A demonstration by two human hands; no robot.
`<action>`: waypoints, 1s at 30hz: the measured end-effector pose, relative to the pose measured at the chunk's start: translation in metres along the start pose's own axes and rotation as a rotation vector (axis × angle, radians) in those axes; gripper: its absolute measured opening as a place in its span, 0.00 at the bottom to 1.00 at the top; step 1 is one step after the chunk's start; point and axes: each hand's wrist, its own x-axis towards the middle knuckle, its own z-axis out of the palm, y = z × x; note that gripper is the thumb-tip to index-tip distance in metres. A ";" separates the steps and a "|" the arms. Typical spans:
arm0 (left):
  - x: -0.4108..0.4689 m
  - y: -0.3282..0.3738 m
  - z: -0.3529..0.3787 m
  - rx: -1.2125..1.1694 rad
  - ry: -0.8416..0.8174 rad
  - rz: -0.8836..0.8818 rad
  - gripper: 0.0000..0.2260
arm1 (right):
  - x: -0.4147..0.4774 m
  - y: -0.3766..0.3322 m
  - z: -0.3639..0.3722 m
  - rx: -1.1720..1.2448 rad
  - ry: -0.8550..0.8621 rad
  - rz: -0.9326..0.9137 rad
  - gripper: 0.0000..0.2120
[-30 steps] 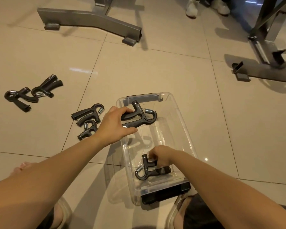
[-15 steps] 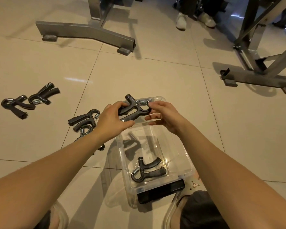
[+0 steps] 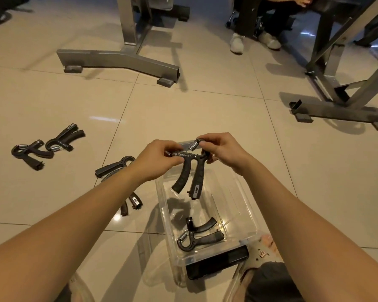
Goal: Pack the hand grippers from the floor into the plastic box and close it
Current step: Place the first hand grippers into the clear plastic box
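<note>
— Over the far end of the plastic box, what are the hands doing?

— Both bare forearms reach forward and meet there. The left hand pinches the threaded bar at the head of a hand gripper, fingers curled in tight. The right hand pinches the hooked end beside the spring, thumb and fingers bent around it.

— Which way does it point?

— Head up and away, both handles hanging down toward the wearer above the open box. Its long axis runs roughly along the box's length.

— What is it made of?

— Black, ribbed, slightly curved grips and a bright coiled steel spring. One handle has a small window near its tip. The box is clear, thin-walled and rectangular, with a black latch at its near end.

— Anything inside?

— A second gripper lies flat at the near end, spring to the left, handles pointing right.

— And the others?

— They lie on glossy beige tiles to the left. The near pair is just beside the box, partly hidden by the left forearm. The far pair lies well apart from it.
</note>
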 end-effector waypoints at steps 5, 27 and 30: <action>-0.007 0.001 0.013 0.024 -0.006 0.010 0.12 | 0.000 0.006 0.014 0.082 0.109 -0.018 0.08; -0.020 -0.026 0.039 0.183 0.143 -0.046 0.17 | -0.007 0.045 0.023 -0.621 -0.047 0.053 0.20; -0.030 -0.048 0.032 0.455 0.342 -0.064 0.23 | -0.004 0.059 0.031 -0.776 -0.132 0.027 0.22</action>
